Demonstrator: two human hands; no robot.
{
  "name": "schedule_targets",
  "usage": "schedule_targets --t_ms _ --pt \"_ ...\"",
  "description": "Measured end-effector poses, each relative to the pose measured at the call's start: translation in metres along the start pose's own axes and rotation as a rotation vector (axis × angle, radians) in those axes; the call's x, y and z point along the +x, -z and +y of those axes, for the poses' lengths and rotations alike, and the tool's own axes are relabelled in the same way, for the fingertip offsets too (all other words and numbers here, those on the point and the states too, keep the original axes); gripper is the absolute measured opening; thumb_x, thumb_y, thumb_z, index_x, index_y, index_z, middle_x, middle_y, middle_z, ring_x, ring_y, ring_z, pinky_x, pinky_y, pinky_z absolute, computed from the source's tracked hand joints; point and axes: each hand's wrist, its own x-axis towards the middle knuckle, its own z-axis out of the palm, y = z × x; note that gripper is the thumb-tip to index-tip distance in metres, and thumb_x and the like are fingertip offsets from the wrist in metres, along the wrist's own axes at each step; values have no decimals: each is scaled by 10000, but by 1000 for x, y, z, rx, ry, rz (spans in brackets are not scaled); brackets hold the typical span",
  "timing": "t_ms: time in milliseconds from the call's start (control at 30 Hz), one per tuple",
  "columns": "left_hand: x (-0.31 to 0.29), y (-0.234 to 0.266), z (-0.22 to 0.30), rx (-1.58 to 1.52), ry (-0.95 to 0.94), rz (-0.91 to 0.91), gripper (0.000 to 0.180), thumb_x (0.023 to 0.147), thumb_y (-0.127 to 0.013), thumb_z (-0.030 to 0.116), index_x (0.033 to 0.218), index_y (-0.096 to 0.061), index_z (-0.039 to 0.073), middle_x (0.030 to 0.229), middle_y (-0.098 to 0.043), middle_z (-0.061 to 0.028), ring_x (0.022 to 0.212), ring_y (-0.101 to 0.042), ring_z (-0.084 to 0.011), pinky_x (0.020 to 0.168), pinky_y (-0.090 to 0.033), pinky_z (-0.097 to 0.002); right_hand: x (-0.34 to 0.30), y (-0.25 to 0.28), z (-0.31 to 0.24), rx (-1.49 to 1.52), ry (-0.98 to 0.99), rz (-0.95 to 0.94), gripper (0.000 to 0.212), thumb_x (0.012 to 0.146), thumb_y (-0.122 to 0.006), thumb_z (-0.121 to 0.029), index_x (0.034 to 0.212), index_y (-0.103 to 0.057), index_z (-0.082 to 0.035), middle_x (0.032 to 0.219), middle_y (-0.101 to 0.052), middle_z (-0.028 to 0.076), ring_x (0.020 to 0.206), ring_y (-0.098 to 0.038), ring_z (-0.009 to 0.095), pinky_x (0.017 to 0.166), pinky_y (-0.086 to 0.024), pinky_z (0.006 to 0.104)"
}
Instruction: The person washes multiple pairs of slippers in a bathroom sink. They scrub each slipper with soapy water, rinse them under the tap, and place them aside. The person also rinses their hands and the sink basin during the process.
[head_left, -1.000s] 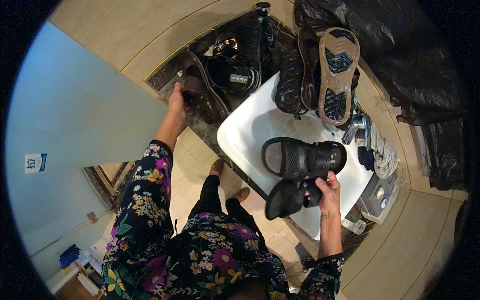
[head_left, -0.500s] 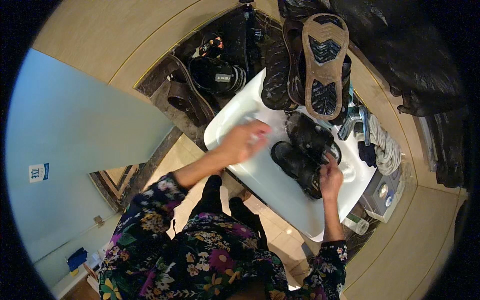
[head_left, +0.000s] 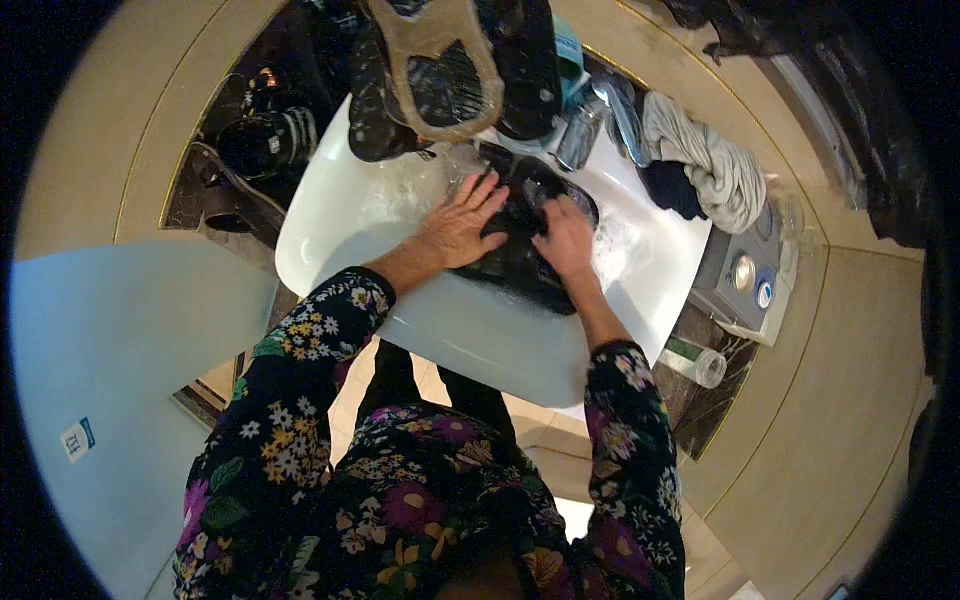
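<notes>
**Both hands on a black shoe in a white basin**

Nearest the viewer, two forearms in floral sleeves reach up from the lower edge. The left hand lies flat, fingers spread, pressing on the near end of a black shoe. The right hand is curled over the shoe's right side, grasping it. The shoe lies inside the white basin, toward its middle; wet patches show on the basin floor on either side. At the basin's far rim, several dark shoes rest sole-up, one with a tan-edged sole. To the far right lie a metal tap and a bunched grey cloth; right of the basin sit a grey box with round dials and a white roll.

Compared with half a second earlier, the left hand has moved from left of the shoe onto it, and the right hand has shifted up from the shoe's near right end onto its right side.
</notes>
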Motion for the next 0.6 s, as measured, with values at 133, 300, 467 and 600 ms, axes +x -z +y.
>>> schedule_targets --t_ms 133,300,467,600 --pt "8 -12 -10 92 -46 89 637 796 -575 335 1335 -312 119 1450 -172 -101 1333 -143 -320 1050 -250 -432 17 -4 -3 -112 45 -89 372 612 -734 -322 862 -605 -78 936 -575 123 818 -587 304 686 -483 411" --pt "3 -14 -26 -45 -31 30 588 805 -541 417 1266 -418 73 1394 -299 -116 1302 -225 -309 1058 -246 -362 9 -5 -15 -3 21 -216 291 680 -680 -268 853 -609 -45 890 -601 144 835 -585 325 704 -469 424" --pt "-18 9 7 29 -25 -7 552 848 -469 458 1228 -474 57 1387 -318 -121 1309 -220 -306 1044 -210 -482 -42 21 7 39 215 -205 293 735 -623 -223 979 -575 -68 1070 -558 156 956 -563 308 784 -476 396" --pt "-8 4 12 234 -67 139 612 848 -480 410 1356 -292 123 1444 -188 -114 1333 -149 -315 1028 -170 -561 -39 -4 12 -10 139 -91 245 733 -588 -170 947 -579 -52 991 -584 161 856 -604 313 711 -496 409"
